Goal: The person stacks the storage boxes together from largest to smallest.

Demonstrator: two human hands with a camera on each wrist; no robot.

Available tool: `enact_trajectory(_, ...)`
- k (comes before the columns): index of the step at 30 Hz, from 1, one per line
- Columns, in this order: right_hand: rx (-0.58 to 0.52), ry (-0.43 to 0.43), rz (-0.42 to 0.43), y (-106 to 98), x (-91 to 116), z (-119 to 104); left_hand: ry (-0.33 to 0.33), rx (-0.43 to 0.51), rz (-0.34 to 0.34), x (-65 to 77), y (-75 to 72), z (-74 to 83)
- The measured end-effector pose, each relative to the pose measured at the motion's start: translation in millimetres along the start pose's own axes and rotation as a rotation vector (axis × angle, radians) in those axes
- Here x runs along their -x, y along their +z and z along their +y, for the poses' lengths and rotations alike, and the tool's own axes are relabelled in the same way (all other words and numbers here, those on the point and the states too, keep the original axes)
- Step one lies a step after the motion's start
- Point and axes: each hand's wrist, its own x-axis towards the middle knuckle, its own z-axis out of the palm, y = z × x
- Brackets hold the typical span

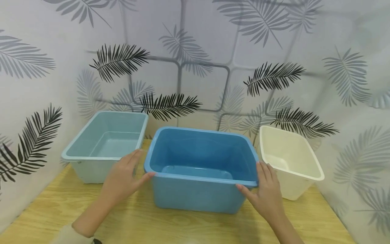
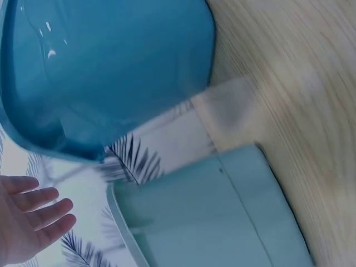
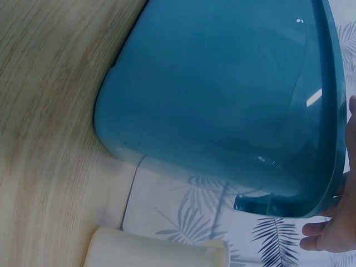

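A deep blue plastic bin (image 1: 195, 193) stands upright on the wooden table between two other bins, and its visible inside holds nothing. My left hand (image 1: 123, 176) is at its front left corner, thumb tip at the rim. The left fingers (image 2: 41, 208) are extended and spread apart from the blue bin in the left wrist view, near the pale blue-green bin (image 1: 103, 169). At the opposite end, my right hand (image 1: 268, 195) touches the rim, its thumb at the front and its fairly straight fingers along the right side. The right fingertips (image 3: 314, 236) reach past the rim.
To the right stands a cream bin (image 1: 292, 186), close beside the blue one. Leaf-patterned covering (image 1: 195, 44) rises behind the bins and along both sides. Wood-grain tabletop (image 1: 170, 227) extends in front of the blue bin.
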Motion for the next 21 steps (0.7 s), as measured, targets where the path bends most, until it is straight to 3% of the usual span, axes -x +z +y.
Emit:
enact_trajectory(9,-0.146,-0.214,0.129,3.9,-2.3,-28.6,-0.090,-0.026,0.082,8.7,-14.7,-28.6)
enact_trajectory(17,-0.281,-0.288,0.042,6.7,-7.9,-70.3,-0.160,-0.074,0.166,16.4,-26.8,-52.7)
enact_trajectory(21,-0.318,-0.301,-0.018,10.1,-10.2,-89.3,-0.213,-0.074,0.167,20.6,-34.3,-63.0)
